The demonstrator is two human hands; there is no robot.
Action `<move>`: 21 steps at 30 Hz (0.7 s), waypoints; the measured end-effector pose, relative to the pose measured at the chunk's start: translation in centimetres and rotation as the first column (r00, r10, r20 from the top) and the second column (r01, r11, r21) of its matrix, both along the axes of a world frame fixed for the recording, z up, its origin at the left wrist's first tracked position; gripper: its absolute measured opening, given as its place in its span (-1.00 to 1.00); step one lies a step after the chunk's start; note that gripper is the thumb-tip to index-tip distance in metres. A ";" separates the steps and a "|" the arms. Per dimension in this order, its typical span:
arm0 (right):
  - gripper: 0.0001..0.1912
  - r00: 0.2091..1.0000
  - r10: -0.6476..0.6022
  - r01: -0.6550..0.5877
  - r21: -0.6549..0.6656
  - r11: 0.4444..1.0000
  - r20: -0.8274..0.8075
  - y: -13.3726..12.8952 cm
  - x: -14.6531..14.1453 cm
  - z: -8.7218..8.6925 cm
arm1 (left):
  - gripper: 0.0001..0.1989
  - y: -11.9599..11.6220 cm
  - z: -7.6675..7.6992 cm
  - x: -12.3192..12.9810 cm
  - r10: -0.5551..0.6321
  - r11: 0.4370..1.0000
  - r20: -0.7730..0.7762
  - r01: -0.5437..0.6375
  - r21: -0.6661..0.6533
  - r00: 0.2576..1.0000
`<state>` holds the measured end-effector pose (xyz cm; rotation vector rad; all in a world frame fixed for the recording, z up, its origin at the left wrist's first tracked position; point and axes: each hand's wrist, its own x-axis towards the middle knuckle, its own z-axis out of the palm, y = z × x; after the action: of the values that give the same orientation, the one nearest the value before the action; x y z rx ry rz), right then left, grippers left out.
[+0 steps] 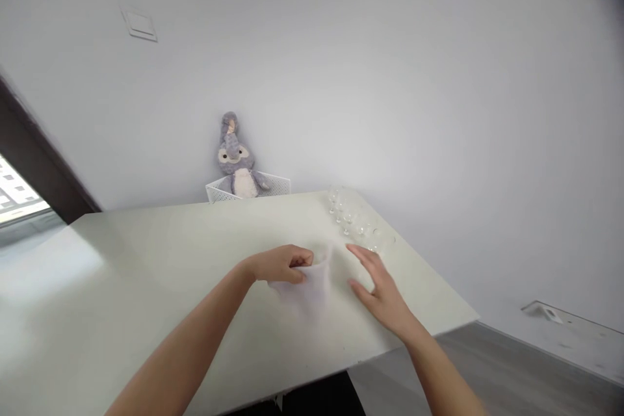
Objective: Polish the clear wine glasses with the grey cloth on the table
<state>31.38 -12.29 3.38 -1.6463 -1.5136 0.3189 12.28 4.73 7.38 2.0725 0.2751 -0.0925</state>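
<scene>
My left hand (287, 264) pinches a thin, pale, cloth-like sheet (309, 292) by its upper edge. The sheet hangs down over the table, and motion smears its lower part, so I cannot tell whether it is a cloth or a soft bag. To the right, my right hand (380, 289) is empty, thumb and fingers apart, a short way from the sheet. Just beyond its fingertips several small clear stemmed glasses (346, 218) stand in a cluster near the table's right edge; the nearest ones are partly behind my right hand.
The pale table (195, 240) ends at a front edge close to me and a slanting right edge. Behind it, a grey plush toy (235, 156) sits in a white perforated basket (280, 186) against the wall. A light switch (140, 23) is on the wall.
</scene>
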 end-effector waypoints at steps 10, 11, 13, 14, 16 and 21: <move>-0.58 0.886 0.156 -0.270 -0.212 0.939 -0.436 3.4 -0.3 -3.9 | -0.68 2.0 1.2 2.0 0.338 0.822 0.219 -0.401 0.404 0.915; -0.57 0.949 0.027 -0.107 -0.238 0.965 -0.316 3.4 0.4 -4.6 | -0.65 2.5 0.6 2.0 0.432 0.741 0.292 -0.520 0.425 0.853; -0.55 0.980 -0.198 0.192 -0.213 0.958 -0.004 3.3 1.4 -5.6 | -0.68 3.1 -0.7 1.7 0.546 0.634 0.369 -0.659 0.405 0.752; -0.57 0.958 -0.255 0.274 -0.164 0.948 0.129 3.2 1.6 -5.8 | -0.71 3.1 -1.2 1.4 0.582 0.613 0.380 -0.695 0.376 0.719; -0.60 0.921 -0.251 0.283 -0.070 0.957 0.298 3.1 1.2 -5.8 | -0.74 2.5 -1.8 0.6 0.630 0.594 0.391 -0.741 0.314 0.671; -0.44 0.856 0.003 0.087 -0.148 0.985 0.517 5.0 -2.6 -6.7 | -0.77 -2.2 -1.4 -2.6 0.663 0.566 0.427 -0.785 0.251 0.615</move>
<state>28.80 -7.26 -3.32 -2.0046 -1.8793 -0.0356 9.64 2.51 5.94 2.1711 1.0443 0.8586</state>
